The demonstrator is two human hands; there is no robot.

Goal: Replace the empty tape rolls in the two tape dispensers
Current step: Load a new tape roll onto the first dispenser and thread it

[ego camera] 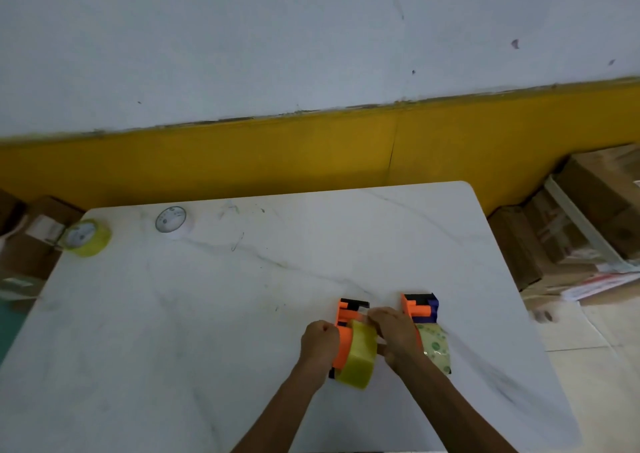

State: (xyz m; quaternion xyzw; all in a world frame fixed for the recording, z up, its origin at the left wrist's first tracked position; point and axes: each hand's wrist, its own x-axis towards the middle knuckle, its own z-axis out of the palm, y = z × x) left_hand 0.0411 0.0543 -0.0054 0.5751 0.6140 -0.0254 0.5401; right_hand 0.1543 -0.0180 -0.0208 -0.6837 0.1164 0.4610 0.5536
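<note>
No legible text anywhere. Round label on the core of yellow tape roll (85,238) at far-left table corner: print too blurry to read. Same for white roll (172,220) beside it. Green dots on roll (434,347) in right dispenser, no readable chars.

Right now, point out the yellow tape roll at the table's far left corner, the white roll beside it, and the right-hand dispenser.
yellow tape roll (84,238): head view, on its label-covered core face.
white roll (171,220): head view, on its round top face.
right-hand dispenser (417,307): head view, on its orange front part.
</note>
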